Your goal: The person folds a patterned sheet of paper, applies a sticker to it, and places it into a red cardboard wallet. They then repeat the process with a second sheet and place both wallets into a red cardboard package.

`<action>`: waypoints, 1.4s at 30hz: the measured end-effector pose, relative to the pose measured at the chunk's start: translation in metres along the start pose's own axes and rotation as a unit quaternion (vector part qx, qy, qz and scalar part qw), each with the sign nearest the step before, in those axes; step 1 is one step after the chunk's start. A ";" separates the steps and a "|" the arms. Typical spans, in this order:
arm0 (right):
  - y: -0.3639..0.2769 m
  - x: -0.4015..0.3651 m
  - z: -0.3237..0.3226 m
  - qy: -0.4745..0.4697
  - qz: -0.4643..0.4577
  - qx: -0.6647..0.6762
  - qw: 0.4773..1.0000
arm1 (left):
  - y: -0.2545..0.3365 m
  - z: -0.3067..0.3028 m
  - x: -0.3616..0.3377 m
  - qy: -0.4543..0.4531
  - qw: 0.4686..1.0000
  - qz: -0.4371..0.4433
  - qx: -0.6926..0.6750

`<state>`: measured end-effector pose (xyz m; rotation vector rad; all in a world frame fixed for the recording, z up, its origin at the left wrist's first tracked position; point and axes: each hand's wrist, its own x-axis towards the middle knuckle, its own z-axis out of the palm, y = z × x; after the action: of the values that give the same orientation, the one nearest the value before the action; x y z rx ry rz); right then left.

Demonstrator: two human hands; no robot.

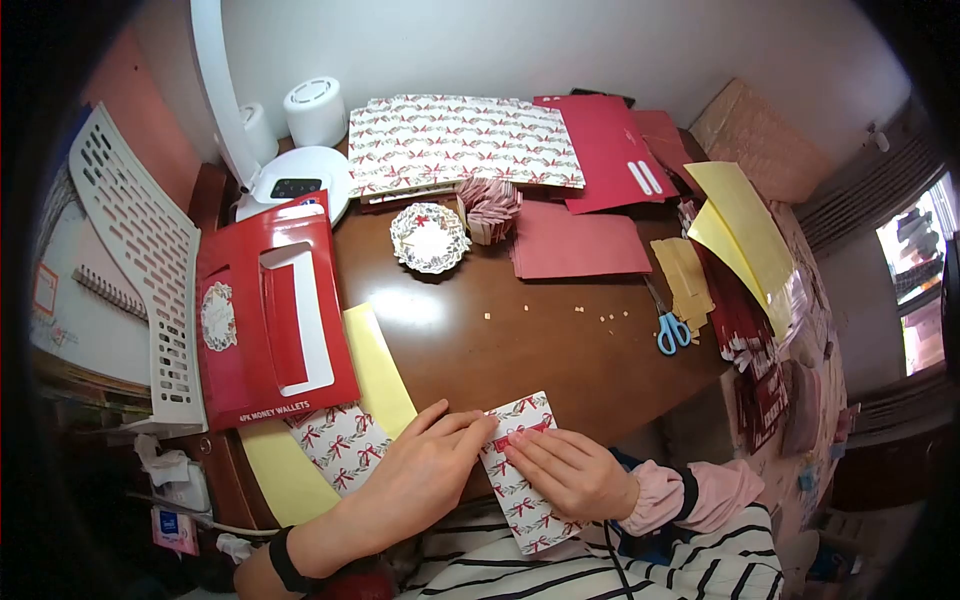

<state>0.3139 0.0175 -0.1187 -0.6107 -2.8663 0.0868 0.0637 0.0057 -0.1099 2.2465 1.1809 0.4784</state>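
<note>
A narrow white money wallet (527,508) printed with red bows and green sprigs is near the table's front edge, partly over my lap. A red strip (535,427) crosses its upper part. My left hand (440,452) holds the wallet's upper left edge with thumb and fingers close together. Across the front lies my right hand (572,468), its fingers pressed together on the wallet by the red strip; its thumb is hidden. Left of my left hand, another bow-printed sheet (342,445) lies on yellow paper (375,365).
A red "4PK MONEY WALLETS" packet (240,375) leans by a white basket (165,330). Patterned sheets (460,145), red card (580,240), round wreath labels (430,238) and a banded bundle (488,210) lie behind. Blue-handled scissors (673,333) are right; a lamp base (300,180) stands back left.
</note>
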 end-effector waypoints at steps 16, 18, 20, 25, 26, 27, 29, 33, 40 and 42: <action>0.001 -0.002 -0.004 0.010 0.000 -0.024 1.000 | 0.013 -0.008 -0.004 0.073 0.990 0.022 0.119; 0.002 -0.003 -0.009 0.003 0.009 -0.015 1.000 | 0.028 -0.021 -0.008 0.114 0.977 -0.043 0.175; -0.004 -0.007 -0.009 0.020 0.011 0.000 1.000 | 0.047 -0.040 -0.014 0.079 0.967 -0.116 0.212; -0.013 -0.015 -0.019 0.021 -0.027 0.025 0.999 | 0.057 -0.048 -0.027 -0.015 0.923 -0.256 0.286; -0.014 -0.018 -0.016 0.021 -0.028 0.026 0.999 | 0.056 -0.046 -0.028 -0.034 0.919 -0.267 0.287; -0.013 -0.020 -0.013 0.022 -0.025 0.025 0.999 | 0.053 -0.042 -0.029 -0.035 0.920 -0.265 0.288; -0.010 -0.022 -0.007 0.023 -0.028 -0.019 0.999 | 0.046 -0.032 -0.030 -0.057 0.913 -0.271 0.301; -0.001 -0.020 -0.001 0.044 0.026 0.009 0.999 | 0.047 -0.011 -0.029 -0.102 0.912 -0.249 0.309; 0.008 -0.028 -0.004 0.000 0.014 0.024 1.000 | 0.053 -0.003 -0.026 -0.113 0.915 -0.009 0.387; 0.000 -0.018 -0.024 -0.007 0.045 0.073 0.996 | 0.047 0.004 -0.023 -0.095 0.928 0.012 0.361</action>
<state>0.3353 0.0099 -0.0983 -0.7111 -2.8139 0.3128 0.0830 -0.0360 -0.0850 2.8311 1.3737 -0.2199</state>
